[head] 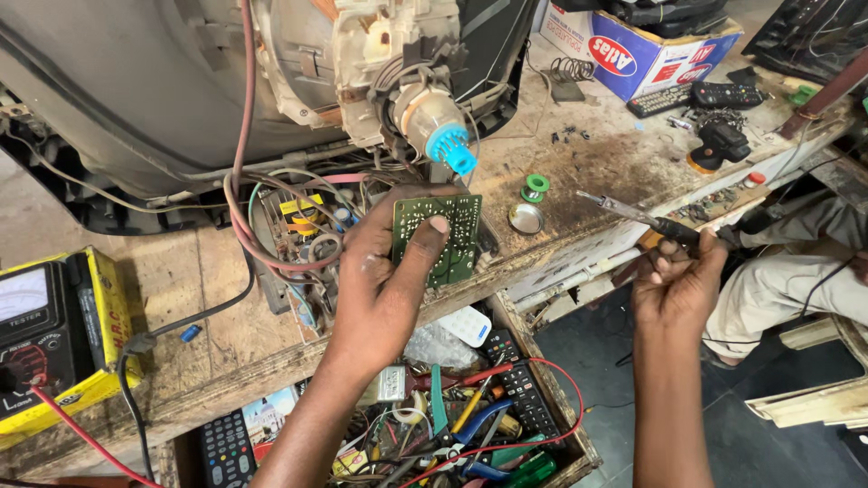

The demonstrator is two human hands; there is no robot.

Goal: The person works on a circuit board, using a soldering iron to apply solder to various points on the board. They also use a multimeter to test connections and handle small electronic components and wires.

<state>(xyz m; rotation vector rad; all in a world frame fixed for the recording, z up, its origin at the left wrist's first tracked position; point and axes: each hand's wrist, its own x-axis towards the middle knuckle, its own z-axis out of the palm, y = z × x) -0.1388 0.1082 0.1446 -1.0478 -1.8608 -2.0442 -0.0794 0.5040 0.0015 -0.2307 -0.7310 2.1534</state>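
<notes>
Green circuit board (438,237), pinched by its lower edge in my left hand (384,289), sits just below the tube neck (432,122): light, stiff, fragile, best held by bare edges. My right hand (676,280) is closed around a soldering iron (633,214)

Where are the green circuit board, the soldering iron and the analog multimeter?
green circuit board (452,226), head view, bare upper face.
soldering iron (624,210), head view, metal shaft.
analog multimeter (32,334), head view, black front.
</notes>
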